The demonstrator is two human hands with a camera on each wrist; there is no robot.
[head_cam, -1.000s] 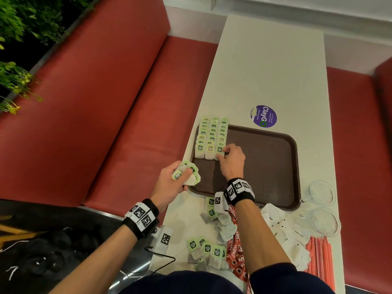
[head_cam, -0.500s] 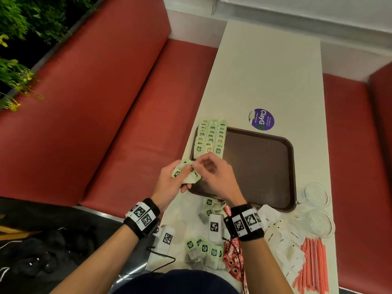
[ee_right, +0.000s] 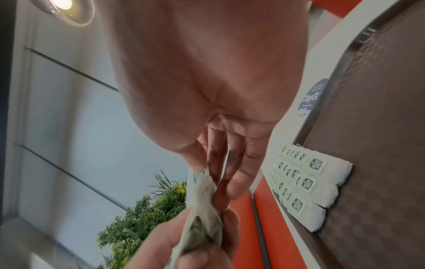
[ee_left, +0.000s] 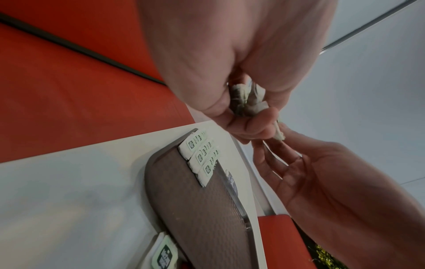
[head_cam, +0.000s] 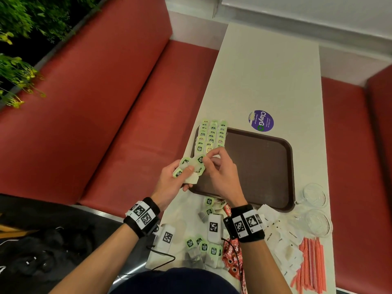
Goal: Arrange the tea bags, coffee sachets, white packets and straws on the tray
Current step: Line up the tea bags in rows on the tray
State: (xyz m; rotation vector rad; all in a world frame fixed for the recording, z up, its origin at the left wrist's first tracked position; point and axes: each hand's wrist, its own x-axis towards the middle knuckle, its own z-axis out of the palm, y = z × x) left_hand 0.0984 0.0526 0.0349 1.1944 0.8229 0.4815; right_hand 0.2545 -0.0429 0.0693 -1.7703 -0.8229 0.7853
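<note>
A red bench ran along the left of a long white table (head_cam: 265, 66). At the table's near left edge, the person's left hand (head_cam: 169, 183) was curled around a small bunch of tea bags (head_cam: 187, 168), green tags fanned upward. The right hand (head_cam: 220, 177), which a second earlier had been pressing a bag onto the tray, had come back to the bunch and was pinching the tag of one bag between thumb and forefinger, the other fingers loosely spread. Beyond the hands, three rows of tea bags (head_cam: 212, 134) lay on the far left corner of the brown tray (head_cam: 261, 166); the rest of the tray was bare. Judging by this, another bag was about to join the rows. Nearer the person lay loose tea bags (head_cam: 203, 247) and red coffee sachets (head_cam: 232, 255), then white packets (head_cam: 280, 240), and orange straws (head_cam: 311, 264) farthest right, none on the tray yet.
</note>
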